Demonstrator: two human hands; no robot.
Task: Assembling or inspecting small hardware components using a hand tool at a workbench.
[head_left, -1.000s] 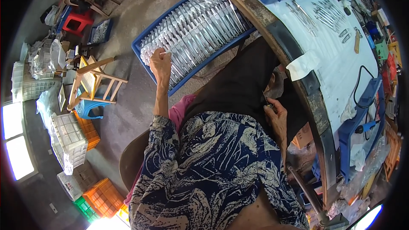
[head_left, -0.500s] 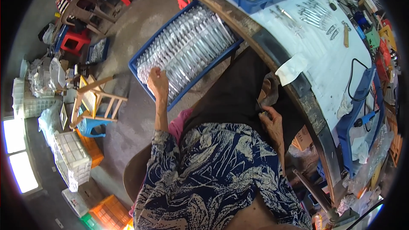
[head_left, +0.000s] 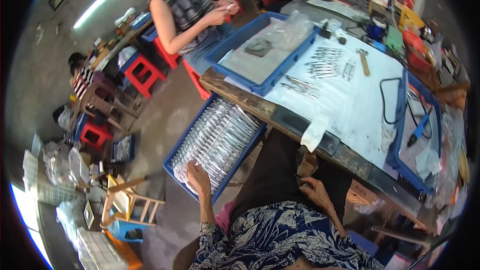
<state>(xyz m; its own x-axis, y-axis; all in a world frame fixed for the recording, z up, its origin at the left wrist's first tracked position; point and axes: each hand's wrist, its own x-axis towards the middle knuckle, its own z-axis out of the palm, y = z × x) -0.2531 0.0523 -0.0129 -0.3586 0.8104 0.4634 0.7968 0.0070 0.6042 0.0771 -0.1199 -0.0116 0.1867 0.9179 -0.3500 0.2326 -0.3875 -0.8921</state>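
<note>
At the near end of a blue tray (head_left: 189,129) to my left, my left hand (head_left: 199,178) rests with curled fingers on the silvery metal pieces (head_left: 216,142) packed there in rows, which look wrapped in clear plastic. Whether it pinches one of them is hidden. My right hand (head_left: 316,194) is closed above my dark-clothed lap. Something small, thin and dark shows at its fingertips, too small to name. On the white-covered bench (head_left: 350,112) ahead lie several slim metal tools (head_left: 324,62) and a hammer (head_left: 363,63) with a wooden handle.
A blue tray (head_left: 261,87) with plastic bags stands at the bench's far left edge. Another blue tray (head_left: 395,145) at right holds a blue corded tool (head_left: 420,131). A co-worker (head_left: 187,15) sits beyond the bench; red stools (head_left: 143,76) and a wooden chair frame (head_left: 129,201) stand left.
The view has tilted up, bringing two co-workers across the bench into sight. My left hand stays at the tray's near end; my right hand stays closed over my lap.
</note>
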